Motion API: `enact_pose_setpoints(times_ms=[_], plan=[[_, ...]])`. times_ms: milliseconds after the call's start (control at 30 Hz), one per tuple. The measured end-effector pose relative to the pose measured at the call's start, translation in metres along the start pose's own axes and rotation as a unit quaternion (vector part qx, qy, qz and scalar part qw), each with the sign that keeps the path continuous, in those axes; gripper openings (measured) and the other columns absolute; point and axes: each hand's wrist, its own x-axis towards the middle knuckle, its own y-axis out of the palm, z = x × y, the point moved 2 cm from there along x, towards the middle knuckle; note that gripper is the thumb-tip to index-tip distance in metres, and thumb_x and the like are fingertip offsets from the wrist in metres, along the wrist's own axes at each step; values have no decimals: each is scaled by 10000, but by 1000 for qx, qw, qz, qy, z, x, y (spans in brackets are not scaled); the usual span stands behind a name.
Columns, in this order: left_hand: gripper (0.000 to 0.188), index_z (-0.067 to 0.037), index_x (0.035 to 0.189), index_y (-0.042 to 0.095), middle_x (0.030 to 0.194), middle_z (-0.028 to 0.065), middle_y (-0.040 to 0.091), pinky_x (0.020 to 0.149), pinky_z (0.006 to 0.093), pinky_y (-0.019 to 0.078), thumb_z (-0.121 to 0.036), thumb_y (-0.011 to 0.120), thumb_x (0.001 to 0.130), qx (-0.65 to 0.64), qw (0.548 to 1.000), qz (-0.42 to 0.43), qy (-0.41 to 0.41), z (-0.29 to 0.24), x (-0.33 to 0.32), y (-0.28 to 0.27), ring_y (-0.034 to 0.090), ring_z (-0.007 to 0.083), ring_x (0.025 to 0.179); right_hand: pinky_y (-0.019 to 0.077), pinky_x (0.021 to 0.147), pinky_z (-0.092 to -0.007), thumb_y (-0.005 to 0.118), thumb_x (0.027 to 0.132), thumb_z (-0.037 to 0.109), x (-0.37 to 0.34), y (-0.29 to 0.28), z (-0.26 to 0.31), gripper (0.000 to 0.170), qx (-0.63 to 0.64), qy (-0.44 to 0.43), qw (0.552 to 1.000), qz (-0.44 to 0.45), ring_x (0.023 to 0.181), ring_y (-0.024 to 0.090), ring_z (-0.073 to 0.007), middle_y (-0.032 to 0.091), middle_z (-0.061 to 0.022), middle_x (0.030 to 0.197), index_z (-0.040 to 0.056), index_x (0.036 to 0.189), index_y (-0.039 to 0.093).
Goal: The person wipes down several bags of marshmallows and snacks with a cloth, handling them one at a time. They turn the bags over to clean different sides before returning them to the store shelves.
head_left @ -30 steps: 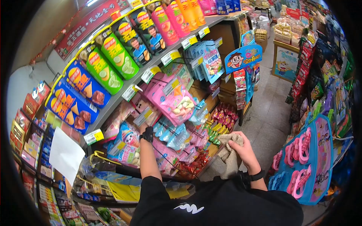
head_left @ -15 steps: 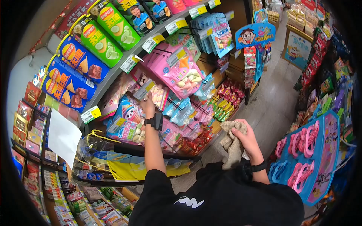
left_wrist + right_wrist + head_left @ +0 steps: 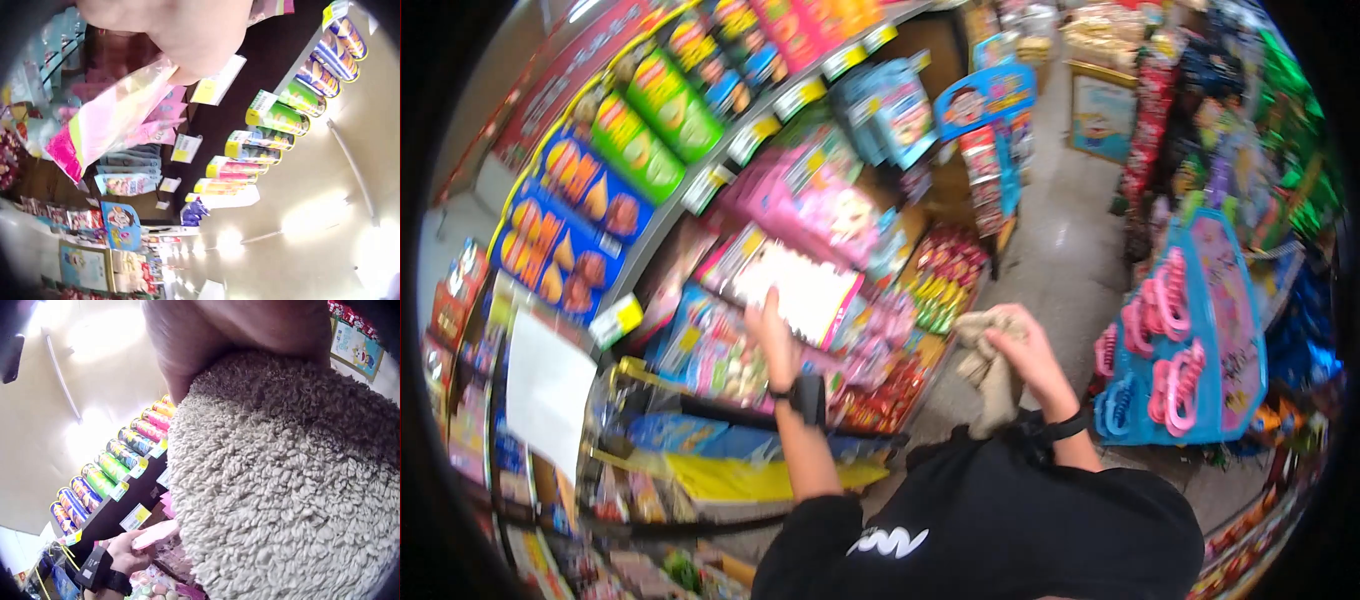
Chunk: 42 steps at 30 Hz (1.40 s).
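The head view shows the shelf (image 3: 646, 255) beyond the left hand (image 3: 772, 335), with cans (image 3: 572, 180) along its upper edge. A row of pink bags (image 3: 785, 205) lies past the fingertips.

The main change is in one bag (image 3: 798, 290). Half a second ago it hung among its neighbours, with the left hand up by its price tag; now it is tipped outward, its front washed out by glare. The left hand pinches its near edge, thumb on top, and the bag spreads away from the fingers. This suggests that the work has narrowed to this single bag, now manageable from one edge. Whether it is off its hook cannot be told.

The cloth (image 3: 998, 395), smaller and crumpled, remains gripped in the right hand (image 3: 1028, 350), its folds hanging below the fingers, well apart from the bag.
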Motion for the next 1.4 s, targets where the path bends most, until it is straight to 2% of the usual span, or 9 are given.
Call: enact_pose_setpoints(times_ms=[200,433,533,700,767,867,1067,1267,1400], plan=[[340,36,1180,493,1130,141,592,777,337,515,-118,613,901,-83,992,98,-15,-18,-97,-14,608,206,961,459,816,-260,663,874,148,-44,10,-6,334,38,9,999,-35,926,547,-88,599,-12,997,42,1160,527],[332,24,1196,506,1134,109,608,771,338,541,-131,555,907,-102,967,171,-156,20,-237,-63,642,199,919,438,898,-280,529,959,159,-130,31,-32,370,-5,30,999,-22,1039,515,-116,537,-50,1141,56,1301,436],[419,55,1257,488,1167,121,598,936,354,441,-176,541,912,-157,937,215,-226,42,-296,-87,571,213,1077,427,922,-283,500,979,195,-174,37,-51,399,-43,39,998,-19,1061,507,-121,539,-63,1172,45,1340,420],[511,43,1319,436,1245,141,559,987,376,406,-305,449,945,-236,888,160,-361,25,-355,-131,545,254,1131,402,983,-299,499,983,224,-227,70,-63,435,-135,130,977,100,1138,499,-158,548,-94,1240,47,1373,419],[544,45,1343,405,1283,156,532,1007,385,392,-333,417,951,-271,885,158,-345,17,-361,-140,527,268,1164,367,1029,-313,484,988,240,-227,88,-62,463,-181,113,965,153,1203,484,-199,532,-123,1305,50,1400,395],[618,22,1415,316,1408,169,423,1070,408,336,-400,354,965,-306,882,172,-316,18,-368,-158,436,283,1283,286,1109,-378,469,977,235,-231,119,-53,478,-331,-84,913,223,1364,348,-308,387,-195,1452,56,1412,383],[625,-83,1489,227,1510,121,276,1117,416,259,-464,264,996,-285,942,61,-168,3,-369,-185,313,261,1371,171,1153,-481,462,963,258,-247,172,-16,545,-273,-240,806,467,1420,223,-346,223,-171,1543,99,1461,310],[626,-35,1480,220,1507,138,280,1127,437,244,-437,265,1002,-247,968,-29,-21,-96,-356,-162,301,293,1374,137,1144,-534,481,934,350,-222,205,59,597,-241,-460,737,434,1421,214,-362,201,-162,1554,129,1465,321],[660,13,1468,211,1494,168,289,1124,449,245,-433,303,990,-229,971,26,62,-141,-352,-176,307,311,1366,151,1133,-543,544,899,318,-204,223,131,614,-216,-535,752,319,1411,234,-380,245,-198,1530,124,1450,356]])
